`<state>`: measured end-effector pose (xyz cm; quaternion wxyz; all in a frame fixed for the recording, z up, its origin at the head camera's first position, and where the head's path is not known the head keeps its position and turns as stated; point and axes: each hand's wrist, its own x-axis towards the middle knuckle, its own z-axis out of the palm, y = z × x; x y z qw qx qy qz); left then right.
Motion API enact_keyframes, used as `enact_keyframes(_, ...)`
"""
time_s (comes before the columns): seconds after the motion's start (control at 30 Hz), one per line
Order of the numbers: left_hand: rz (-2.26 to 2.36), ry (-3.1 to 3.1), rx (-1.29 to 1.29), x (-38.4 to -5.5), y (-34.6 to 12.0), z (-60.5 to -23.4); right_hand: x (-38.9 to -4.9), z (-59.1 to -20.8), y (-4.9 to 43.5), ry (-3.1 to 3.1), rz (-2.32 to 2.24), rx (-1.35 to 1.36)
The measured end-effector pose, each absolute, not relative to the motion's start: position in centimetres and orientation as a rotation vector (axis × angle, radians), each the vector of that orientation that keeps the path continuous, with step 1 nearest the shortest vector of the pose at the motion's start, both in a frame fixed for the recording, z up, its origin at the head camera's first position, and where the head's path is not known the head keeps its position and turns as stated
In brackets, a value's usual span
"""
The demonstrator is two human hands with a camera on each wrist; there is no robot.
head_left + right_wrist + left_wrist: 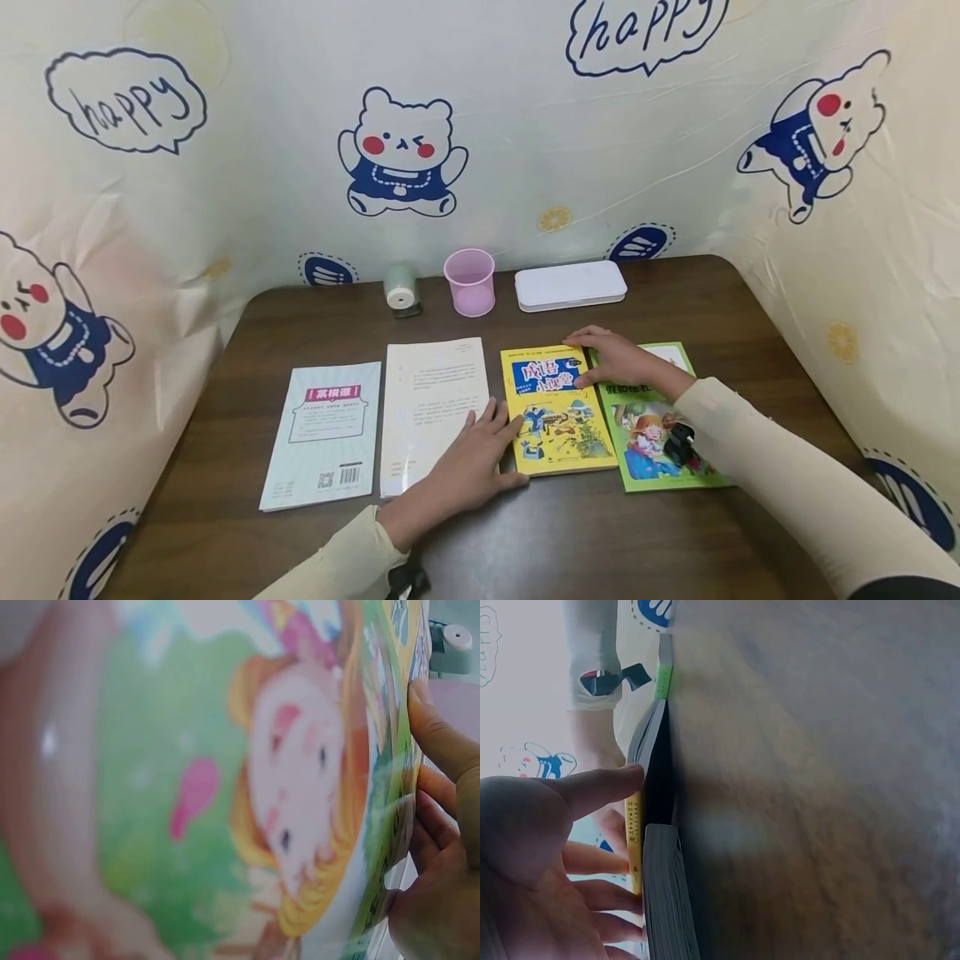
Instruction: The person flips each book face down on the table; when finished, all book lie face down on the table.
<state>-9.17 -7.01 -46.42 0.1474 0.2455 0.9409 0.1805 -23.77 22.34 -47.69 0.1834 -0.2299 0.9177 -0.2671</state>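
A yellow book (564,425) with a blue title panel lies right of centre on the table. My right hand (618,360) holds its upper right corner, thumb on the cover and fingers at the top edge. My left hand (476,454) is spread over the right side of a white book (431,400), its fingertips and thumb at the yellow book's left edge. In the left wrist view, the left thumb (604,787) touches the yellow book's edge, and a dark gap shows beneath that book. A green picture book (652,442) lies partly under my right forearm.
A pale blue book (322,442) lies back cover up at the far left. Along the table's rear stand a small mint-green device (400,287), a pink cup (471,287) and a flat white case (570,286). A printed curtain (262,167) surrounds the table (570,542).
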Motion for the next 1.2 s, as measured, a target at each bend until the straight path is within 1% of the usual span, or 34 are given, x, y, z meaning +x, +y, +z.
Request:
enact_keyframes(0.37,0.894,2.605,0.56,-9.0,-6.7,-46.1,-23.9,-47.6,22.3,2.574,-0.745,-0.622)
enact_keyframes(0.73,1.251,2.481,0.495,-8.8,-6.5,-45.9,-23.9,-47.6,22.3,2.582,-0.76,-0.622)
enact_keyframes(1.2,1.386,2.523,0.556,-8.2,-6.3,-45.2,-23.8,-47.2,22.0,2.566,-0.79,-0.603)
